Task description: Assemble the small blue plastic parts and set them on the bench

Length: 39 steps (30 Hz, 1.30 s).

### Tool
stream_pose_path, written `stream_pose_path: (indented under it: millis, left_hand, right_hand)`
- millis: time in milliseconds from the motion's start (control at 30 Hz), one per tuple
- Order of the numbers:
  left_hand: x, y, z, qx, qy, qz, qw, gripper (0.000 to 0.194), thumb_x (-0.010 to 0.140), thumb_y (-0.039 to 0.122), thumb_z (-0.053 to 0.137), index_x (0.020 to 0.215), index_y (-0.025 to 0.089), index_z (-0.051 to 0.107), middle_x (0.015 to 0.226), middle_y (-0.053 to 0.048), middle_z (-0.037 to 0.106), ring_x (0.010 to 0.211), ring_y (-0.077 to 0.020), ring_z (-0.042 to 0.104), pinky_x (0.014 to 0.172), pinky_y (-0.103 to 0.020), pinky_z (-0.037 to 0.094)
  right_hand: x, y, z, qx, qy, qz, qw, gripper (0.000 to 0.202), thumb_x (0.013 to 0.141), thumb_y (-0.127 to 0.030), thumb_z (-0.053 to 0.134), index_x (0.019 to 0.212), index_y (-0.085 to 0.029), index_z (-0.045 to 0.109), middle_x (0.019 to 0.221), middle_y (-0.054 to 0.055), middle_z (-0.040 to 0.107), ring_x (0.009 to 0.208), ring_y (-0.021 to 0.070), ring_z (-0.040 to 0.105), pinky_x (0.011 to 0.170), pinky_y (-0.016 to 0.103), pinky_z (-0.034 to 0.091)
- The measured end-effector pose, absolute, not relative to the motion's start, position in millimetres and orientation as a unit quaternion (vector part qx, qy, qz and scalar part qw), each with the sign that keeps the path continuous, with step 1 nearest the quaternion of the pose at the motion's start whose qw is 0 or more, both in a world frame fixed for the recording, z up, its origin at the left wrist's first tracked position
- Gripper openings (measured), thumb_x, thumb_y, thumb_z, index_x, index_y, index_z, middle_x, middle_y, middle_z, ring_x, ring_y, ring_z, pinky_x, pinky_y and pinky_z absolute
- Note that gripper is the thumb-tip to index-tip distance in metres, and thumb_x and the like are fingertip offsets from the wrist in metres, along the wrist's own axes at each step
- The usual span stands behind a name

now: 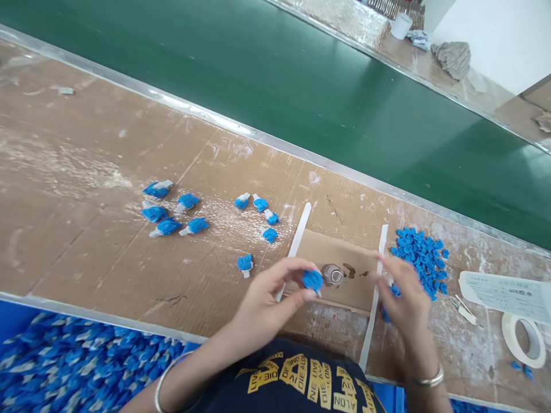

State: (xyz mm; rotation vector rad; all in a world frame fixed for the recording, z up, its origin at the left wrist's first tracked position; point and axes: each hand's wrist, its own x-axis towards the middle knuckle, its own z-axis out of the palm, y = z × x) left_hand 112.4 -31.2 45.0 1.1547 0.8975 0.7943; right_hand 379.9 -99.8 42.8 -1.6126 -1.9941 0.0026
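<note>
Between the thumb and fingers of my left hand (275,292) is a small blue piece (312,280), its round face turned up. Just right of it, a small clear glass jar (333,275) stands on a cardboard sheet (340,246) with dark stains beside the jar. My right hand (404,295) hovers at the sheet's right edge, over a white strip (371,327), thumb and forefinger drawn together. Whatever they hold, if anything, is too small to make out. Close beyond that hand lies a pile of small blue pieces (419,255), partly covered by it.
Blue pieces with pale grey tabs (167,226) lie in loose groups on the left. At right are a labelled card (508,295) and a tape roll (523,339). Below the table edge, a blue bin (12,318) holds many similar pieces. A green belt (258,86) runs behind.
</note>
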Motion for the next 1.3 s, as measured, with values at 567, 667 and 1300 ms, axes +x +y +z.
stream_pose_path:
  millis: [567,667,1300]
  left_hand:
    - [6.2,58.5,19.7,0.793,0.597,0.118,-0.027,0.033,0.098,0.023,0.040,0.116,0.016,0.066,0.122,-0.019,0.063,0.114,-0.0374,0.054,0.099,-0.053,0.045]
    - [16.7,70.1,23.0,0.840,0.527,0.124,0.037,0.035,0.099,0.021,0.038,0.123,0.018,0.063,0.125,-0.016,0.063,0.115,-0.0332,0.056,0.101,-0.050,0.045]
    - [5.7,57.7,7.8,0.877,0.463,0.032,0.123,0.038,0.097,0.040,0.037,0.109,0.021,0.068,0.088,-0.012,0.074,0.079,-0.0300,0.070,0.066,-0.037,0.048]
  right_hand:
    - [455.3,-92.0,8.0,-0.603,-0.774,-0.131,0.144,0.033,0.109,-0.036,0.040,0.101,-0.017,0.067,0.097,0.010,0.066,0.079,0.0229,0.067,0.067,0.033,0.055]
    - [455.7,-107.0,1.4,-0.614,-0.765,-0.115,0.155,0.027,0.107,-0.033,0.045,0.106,-0.018,0.068,0.103,0.010,0.069,0.089,0.0261,0.068,0.078,0.038,0.056]
    - [414.6,-108.9,24.0,-0.655,-0.717,-0.009,0.238,0.028,0.106,-0.041,0.052,0.119,-0.019,0.063,0.107,0.011,0.068,0.092,0.0279,0.066,0.079,0.042,0.055]
